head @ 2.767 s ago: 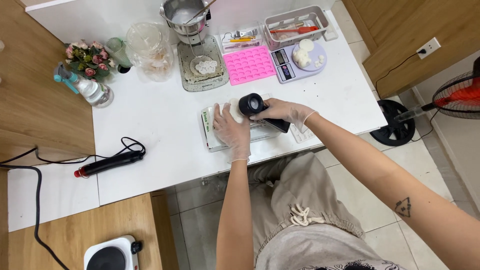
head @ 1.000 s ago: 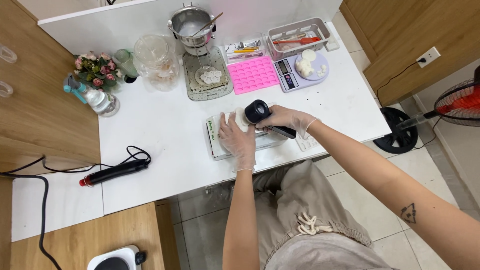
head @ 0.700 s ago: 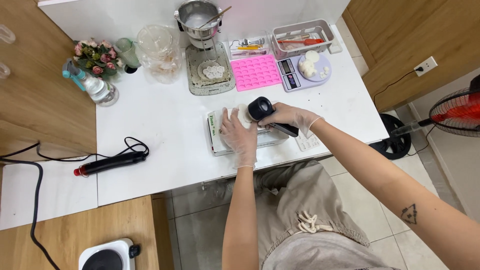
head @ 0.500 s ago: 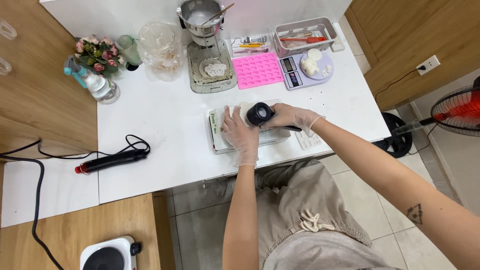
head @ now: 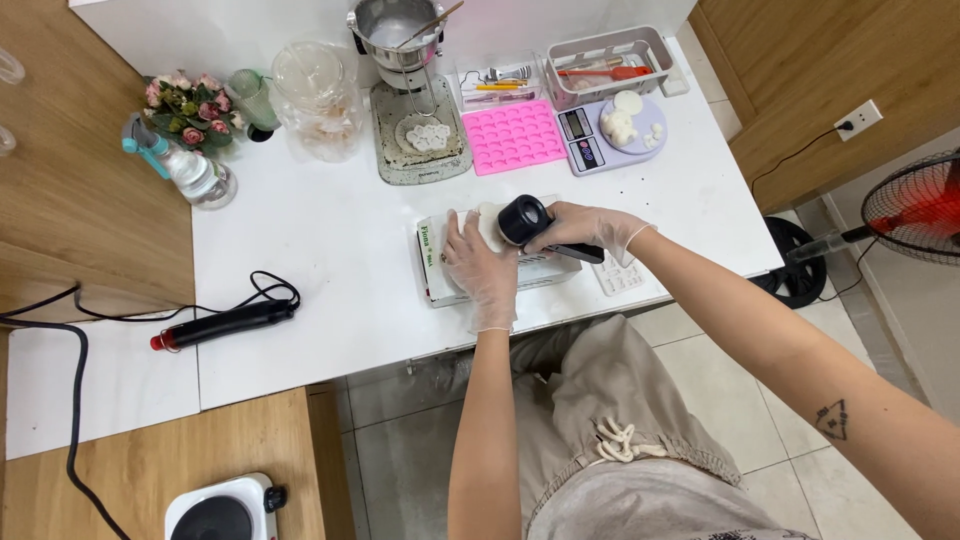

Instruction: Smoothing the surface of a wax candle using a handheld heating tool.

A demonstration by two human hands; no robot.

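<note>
My left hand, in a thin clear glove, lies flat on a white block-shaped box at the front of the white table, its fingertips against a pale lump on top. My right hand, also gloved, grips the handle of a black tool with a round head. That head sits right beside the pale lump, over the box.
Behind stand a pink silicone mould, a scale with white pieces, a metal pot on a stand, a tool tray, a plastic jar, flowers and a spray bottle. A black corded tool lies left. A fan stands right.
The camera has shifted slightly. Both hands stay on the box; the black tool's head has edged a little towards the pale lump.
</note>
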